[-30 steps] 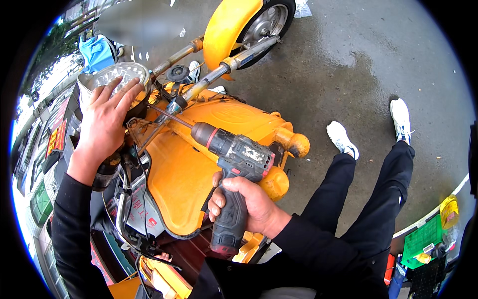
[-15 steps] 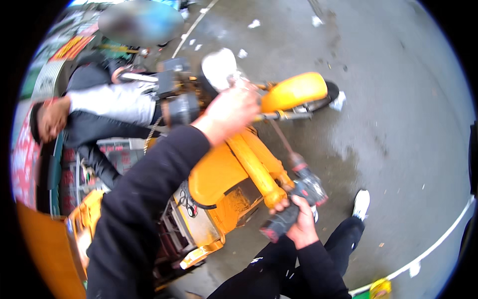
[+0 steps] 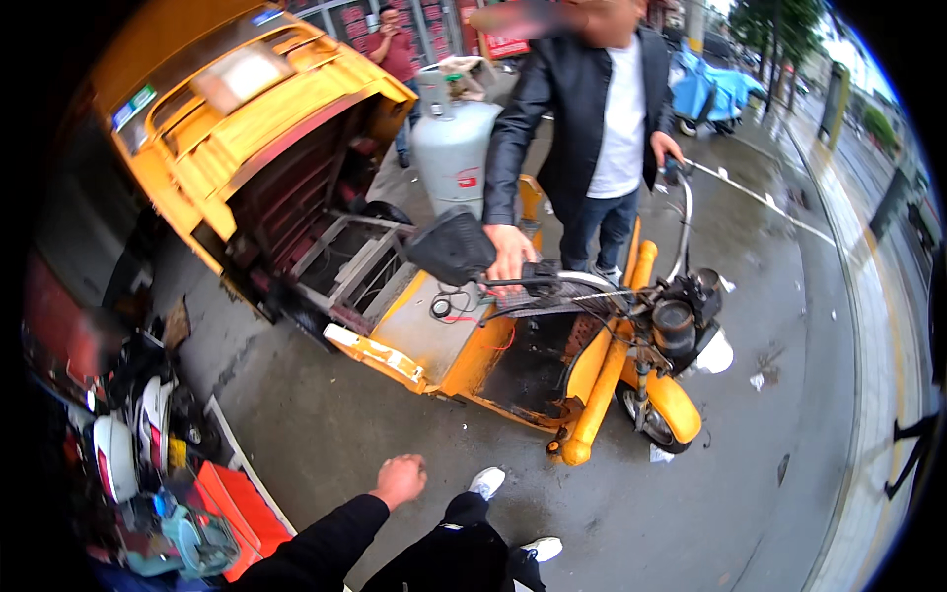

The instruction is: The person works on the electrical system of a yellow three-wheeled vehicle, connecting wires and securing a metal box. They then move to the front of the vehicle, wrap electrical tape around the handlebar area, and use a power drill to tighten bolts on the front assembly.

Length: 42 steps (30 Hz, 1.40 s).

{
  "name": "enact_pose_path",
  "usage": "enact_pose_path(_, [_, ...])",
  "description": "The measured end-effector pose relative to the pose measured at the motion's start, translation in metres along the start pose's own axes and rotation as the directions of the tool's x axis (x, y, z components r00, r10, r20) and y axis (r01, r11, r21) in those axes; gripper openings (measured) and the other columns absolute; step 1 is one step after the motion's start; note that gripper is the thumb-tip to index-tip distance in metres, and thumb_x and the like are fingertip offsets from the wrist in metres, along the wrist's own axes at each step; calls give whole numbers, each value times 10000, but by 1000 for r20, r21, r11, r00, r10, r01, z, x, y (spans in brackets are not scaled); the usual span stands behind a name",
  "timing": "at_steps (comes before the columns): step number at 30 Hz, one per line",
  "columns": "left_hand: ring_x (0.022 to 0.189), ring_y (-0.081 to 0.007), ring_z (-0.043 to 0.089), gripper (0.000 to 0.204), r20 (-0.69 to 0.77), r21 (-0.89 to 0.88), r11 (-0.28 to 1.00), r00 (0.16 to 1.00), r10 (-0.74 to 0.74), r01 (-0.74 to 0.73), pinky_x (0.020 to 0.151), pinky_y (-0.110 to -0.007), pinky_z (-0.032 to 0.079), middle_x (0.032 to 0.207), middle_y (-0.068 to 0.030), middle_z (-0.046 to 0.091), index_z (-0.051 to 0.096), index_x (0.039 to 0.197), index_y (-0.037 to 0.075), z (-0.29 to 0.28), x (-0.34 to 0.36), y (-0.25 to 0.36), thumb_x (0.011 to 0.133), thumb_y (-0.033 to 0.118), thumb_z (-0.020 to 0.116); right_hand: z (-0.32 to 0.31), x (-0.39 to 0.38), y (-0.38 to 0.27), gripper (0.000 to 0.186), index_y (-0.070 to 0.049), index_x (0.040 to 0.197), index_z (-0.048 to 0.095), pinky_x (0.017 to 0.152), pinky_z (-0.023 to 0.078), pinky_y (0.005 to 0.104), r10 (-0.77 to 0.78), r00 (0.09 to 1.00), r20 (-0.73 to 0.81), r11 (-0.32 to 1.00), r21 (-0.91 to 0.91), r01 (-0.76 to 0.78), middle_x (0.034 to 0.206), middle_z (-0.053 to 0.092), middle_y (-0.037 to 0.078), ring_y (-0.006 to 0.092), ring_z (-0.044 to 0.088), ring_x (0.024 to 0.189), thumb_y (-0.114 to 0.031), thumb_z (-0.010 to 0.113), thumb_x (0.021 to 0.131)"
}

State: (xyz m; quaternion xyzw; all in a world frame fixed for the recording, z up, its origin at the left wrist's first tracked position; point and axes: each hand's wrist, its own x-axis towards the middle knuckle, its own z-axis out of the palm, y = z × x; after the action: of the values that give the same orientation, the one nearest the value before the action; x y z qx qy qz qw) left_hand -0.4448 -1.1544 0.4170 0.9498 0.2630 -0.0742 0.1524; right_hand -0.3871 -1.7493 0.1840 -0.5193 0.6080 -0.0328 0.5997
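Note:
Low in front of me, my left hand (image 3: pixel 400 481) hangs over the wet pavement, fingers curled in and nothing visible in them. It stands apart from the yellow three-wheeled vehicle (image 3: pixel 592 419), the nearest thing ahead. My right hand is outside the picture, and no drill shows. The vehicle's bare handlebar (image 3: pixel 684 222), dark round front unit (image 3: pixel 675 326) and yellow front mudguard (image 3: pixel 674 403) face right. Behind the handlebar stands a person in a black jacket (image 3: pixel 533 109), one hand (image 3: pixel 509 253) by the near grip and the other on the far grip.
A grey gas cylinder (image 3: pixel 452 148) stands behind the vehicle's floor. The yellow cab shell (image 3: pixel 266 109) is at the left, near an open seat frame (image 3: pixel 350 257). Scooters (image 3: pixel 118 459) and a red box (image 3: pixel 242 518) lie lower left. Another person (image 3: pixel 392 47) stands farther back.
My view has swung back from the vehicle's front. My left hand has left the front wheel area and dropped low. My right hand, earlier gripping a cordless drill, is out of sight with it.

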Motion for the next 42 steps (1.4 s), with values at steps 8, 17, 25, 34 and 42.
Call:
enact_pose_path(8, [1063, -365, 657, 284, 249, -82, 292, 303, -920, 953, 933, -464, 509, 1123, -183, 687, 709, 1052, 50, 145, -134, -178, 846, 209, 596, 120, -110, -7, 117, -55, 858, 598, 745, 507, 352, -299, 892, 338, 853, -325, 409, 843, 637, 44, 193, 600, 784, -86, 639, 753])
enact_pose_path(17, [1093, -353, 638, 260, 229, -391, 189, 294, -928, 901, 953, -459, 486, 1114, -176, 685, 680, 1040, 47, 69, -64, -250, 827, 170, 599, 178, -200, 45, 156, -41, 836, 619, 695, 492, 314, -522, 723, 452, 626, -373, 685, 845, 644, 47, 171, 593, 762, -25, 657, 685])
enact_pose_path(25, [857, -399, 685, 134, -118, -547, 427, 439, -891, 720, 735, -484, 545, 880, -211, 704, 682, 880, 11, 58, 6, -366, 814, 71, 582, 168, -301, 68, 251, 17, 847, 697, 738, 541, 418, -508, 784, 357, 292, -785, 546, 783, 694, 207, 335, 709, 810, -156, 732, 669])
enact_pose_path(34, [750, -229, 638, 91, -269, -737, 632, 754, -599, 239, 705, -354, 523, 801, -112, 653, 623, 912, 15, -7, 100, -297, 829, 8, 584, 81, -259, 114, 329, -40, 950, 715, 814, 553, 384, -89, 980, 178, 272, -942, 196, 946, 726, 156, 301, 701, 968, -281, 756, 730])
enact_pose_path(42, [740, -196, 668, 114, -186, -660, 745, 982, -39, -96, 703, -321, 526, 839, -122, 686, 645, 942, -6, -146, 181, -144, 845, 47, 615, 141, -200, 181, 400, -114, 888, 731, 728, 543, 373, 97, 951, 293, 19, -956, 292, 878, 727, 72, 197, 699, 866, -462, 779, 697])
